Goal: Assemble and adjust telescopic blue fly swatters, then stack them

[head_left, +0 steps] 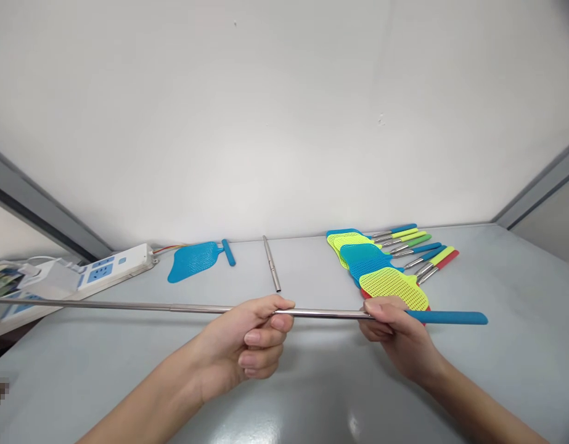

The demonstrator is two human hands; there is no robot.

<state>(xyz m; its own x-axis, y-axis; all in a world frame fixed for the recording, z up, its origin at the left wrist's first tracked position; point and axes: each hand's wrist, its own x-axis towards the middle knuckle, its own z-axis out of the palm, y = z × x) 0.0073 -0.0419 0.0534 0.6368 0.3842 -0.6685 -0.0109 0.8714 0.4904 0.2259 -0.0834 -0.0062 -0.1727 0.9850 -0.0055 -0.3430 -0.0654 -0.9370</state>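
A long telescopic metal rod [328, 313] with a blue grip [448, 317] at its right end lies level across both my hands. My left hand [251, 339] is closed around the rod's middle, thumb on top. Close to the blue grip, my right hand [395, 330] pinches the metal. The rod is drawn out long, and its far end runs past the left edge of the picture. Behind my right hand lies a pile of fly swatters with yellow [395, 287], blue [370, 259] and red heads, partly covered by that hand.
A loose blue fly swatter head [194, 260] lies at the back left, beside a short blue grip [229, 253]. Between it and the pile is a short metal rod [272, 265]. A white power strip [120, 264] sits at the left on the grey table [321, 394], below a white wall.
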